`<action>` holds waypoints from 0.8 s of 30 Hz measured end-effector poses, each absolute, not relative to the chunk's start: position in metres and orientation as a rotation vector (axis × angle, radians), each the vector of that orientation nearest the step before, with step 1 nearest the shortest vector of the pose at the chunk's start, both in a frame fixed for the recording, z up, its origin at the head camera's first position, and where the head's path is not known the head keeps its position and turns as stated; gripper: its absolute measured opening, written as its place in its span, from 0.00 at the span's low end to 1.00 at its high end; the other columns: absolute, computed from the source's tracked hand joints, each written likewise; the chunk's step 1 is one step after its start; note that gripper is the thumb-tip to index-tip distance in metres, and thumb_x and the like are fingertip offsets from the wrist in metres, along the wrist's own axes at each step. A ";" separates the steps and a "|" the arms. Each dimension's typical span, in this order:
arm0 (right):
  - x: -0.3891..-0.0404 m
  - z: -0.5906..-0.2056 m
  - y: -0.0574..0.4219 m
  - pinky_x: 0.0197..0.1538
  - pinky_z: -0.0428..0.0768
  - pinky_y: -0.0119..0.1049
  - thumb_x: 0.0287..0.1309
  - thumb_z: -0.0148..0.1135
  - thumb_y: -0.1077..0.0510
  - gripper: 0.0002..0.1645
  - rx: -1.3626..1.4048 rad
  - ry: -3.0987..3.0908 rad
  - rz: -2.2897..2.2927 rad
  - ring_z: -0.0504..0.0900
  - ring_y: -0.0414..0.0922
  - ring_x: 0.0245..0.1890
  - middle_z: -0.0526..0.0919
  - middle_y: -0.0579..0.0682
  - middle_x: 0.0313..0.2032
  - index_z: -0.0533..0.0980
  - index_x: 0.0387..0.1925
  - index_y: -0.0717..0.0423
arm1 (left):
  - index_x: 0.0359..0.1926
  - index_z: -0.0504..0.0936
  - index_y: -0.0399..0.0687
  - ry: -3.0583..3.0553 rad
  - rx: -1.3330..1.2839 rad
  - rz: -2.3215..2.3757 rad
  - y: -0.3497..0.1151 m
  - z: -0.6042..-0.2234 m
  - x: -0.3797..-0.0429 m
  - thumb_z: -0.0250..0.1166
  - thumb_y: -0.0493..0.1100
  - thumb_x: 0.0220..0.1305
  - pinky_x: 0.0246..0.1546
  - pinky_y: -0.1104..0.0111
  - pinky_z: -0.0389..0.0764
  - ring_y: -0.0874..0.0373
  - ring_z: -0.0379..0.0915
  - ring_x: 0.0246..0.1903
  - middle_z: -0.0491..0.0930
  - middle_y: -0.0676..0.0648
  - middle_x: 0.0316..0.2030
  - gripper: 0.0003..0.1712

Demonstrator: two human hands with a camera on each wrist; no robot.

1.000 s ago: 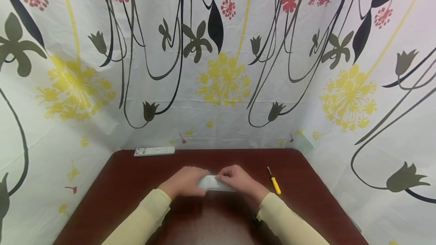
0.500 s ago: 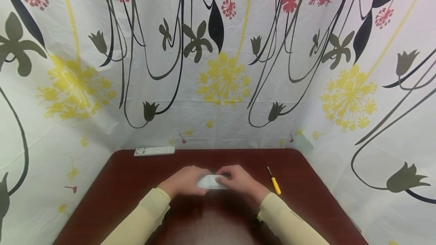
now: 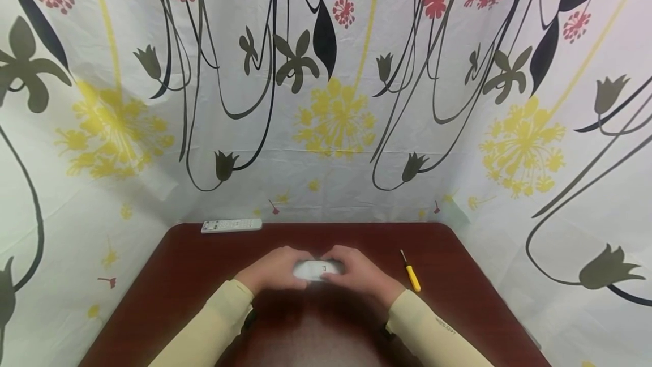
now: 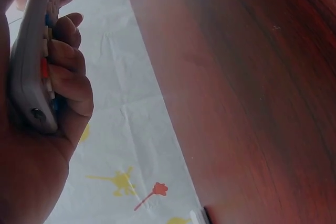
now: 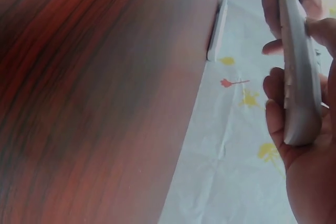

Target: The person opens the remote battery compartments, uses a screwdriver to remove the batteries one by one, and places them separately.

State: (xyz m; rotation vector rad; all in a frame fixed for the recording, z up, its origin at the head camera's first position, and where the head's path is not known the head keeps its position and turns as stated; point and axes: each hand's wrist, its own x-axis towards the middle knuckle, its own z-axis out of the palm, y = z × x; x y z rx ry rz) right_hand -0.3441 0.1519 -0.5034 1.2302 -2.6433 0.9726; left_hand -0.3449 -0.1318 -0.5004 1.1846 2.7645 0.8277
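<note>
Between both hands is a white remote control (image 3: 308,269), its plain back and a small dark mark turned up toward the head view. My left hand (image 3: 275,268) grips its left end. In the left wrist view the fingers curl over the button side of the remote (image 4: 30,72), where coloured buttons show between them. At the other end my right hand (image 3: 359,272) holds it, thumb on the near back edge and fingers behind. The right wrist view shows the remote (image 5: 302,87) edge-on, fingers of both hands around it.
A second white remote control (image 3: 231,226) lies at the back left edge of the dark red wooden table (image 3: 316,333). To the right lies a screwdriver (image 3: 413,278) with a yellow handle. A flower-patterned curtain (image 3: 326,186) surrounds the table's back and sides.
My right fingers have gone from pinching over the remote's back to gripping its right end. The mark on the back, covered half a second ago, shows again. The left hand keeps its grip.
</note>
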 end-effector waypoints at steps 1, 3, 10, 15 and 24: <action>-0.344 -0.503 0.152 0.51 0.83 0.38 0.68 0.79 0.41 0.20 1.234 -2.643 0.946 0.80 0.37 0.47 0.84 0.31 0.49 0.84 0.57 0.36 | 0.54 0.88 0.70 2.762 1.183 0.834 -0.132 -0.500 -0.345 0.78 0.58 0.62 0.43 0.66 0.80 0.66 0.79 0.38 0.85 0.68 0.41 0.20; -0.343 -0.502 0.151 0.52 0.82 0.38 0.66 0.81 0.42 0.22 1.237 -2.641 0.887 0.80 0.37 0.47 0.83 0.31 0.49 0.84 0.58 0.36 | 0.53 0.88 0.70 2.758 1.180 0.845 -0.132 -0.499 -0.344 0.78 0.59 0.61 0.43 0.65 0.80 0.65 0.79 0.38 0.84 0.68 0.40 0.19; -0.342 -0.501 0.149 0.52 0.81 0.36 0.64 0.81 0.40 0.25 1.273 -2.605 0.727 0.78 0.36 0.48 0.81 0.33 0.50 0.84 0.59 0.37 | 0.53 0.88 0.70 2.744 1.142 0.867 -0.133 -0.497 -0.342 0.77 0.60 0.62 0.44 0.65 0.80 0.65 0.79 0.39 0.85 0.67 0.41 0.19; -0.342 -0.502 0.150 0.52 0.81 0.35 0.65 0.81 0.43 0.25 1.280 -2.610 0.709 0.77 0.36 0.49 0.79 0.34 0.50 0.84 0.60 0.37 | 0.54 0.88 0.70 2.740 1.117 0.874 -0.134 -0.497 -0.342 0.77 0.61 0.62 0.45 0.64 0.81 0.65 0.80 0.40 0.85 0.67 0.42 0.20; -0.341 -0.502 0.150 0.49 0.80 0.33 0.65 0.80 0.45 0.24 1.290 -2.592 0.635 0.76 0.37 0.48 0.78 0.36 0.50 0.84 0.60 0.41 | 0.56 0.88 0.69 2.768 1.081 0.887 -0.132 -0.497 -0.340 0.77 0.63 0.63 0.49 0.62 0.81 0.65 0.79 0.44 0.85 0.67 0.46 0.22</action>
